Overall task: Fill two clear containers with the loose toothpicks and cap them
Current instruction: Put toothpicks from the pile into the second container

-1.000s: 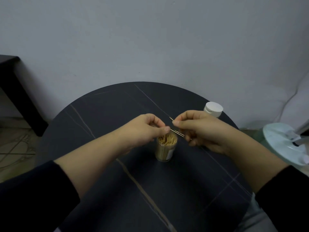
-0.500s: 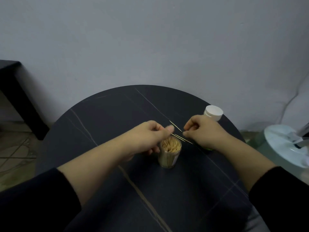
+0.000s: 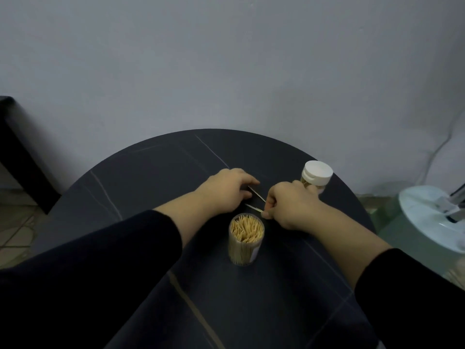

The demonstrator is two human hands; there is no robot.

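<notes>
Quickly: left hand (image 3: 226, 193) sits palm down just beyond the open container (image 3: 246, 239), fingers bent, tips on the table (image 3: 141, 187) at the far ends of two loose toothpicks (image 3: 256, 194); whether it actually grips one, cannot tell. Right hand (image 3: 289, 209) is beyond and to the right of the open container, fingers curled, thumb and forefinger pinching the near end of the loose toothpicks. The two sticks lie slanted in the gap between the hands, just beyond the open container's rim and apart from it. Both arms wear dark sleeves (image 3: 88, 273) that reach in from either side of the open container. Open container stands upright on the table, clear wall, no lid, packed with toothpicks standing on end. Capped container (image 3: 315, 178) is farther beyond and to the right of the open container, upright, white cap (image 3: 317, 170) on, partly hidden by the right hand's knuckles. Table is round and dark with thin pale veins. Well right of the open container, off the table, a white round object (image 3: 427, 222). Far left of it, a dark piece of furniture (image 3: 15, 147). Grey wall (image 3: 226, 59) behind everything.
</notes>
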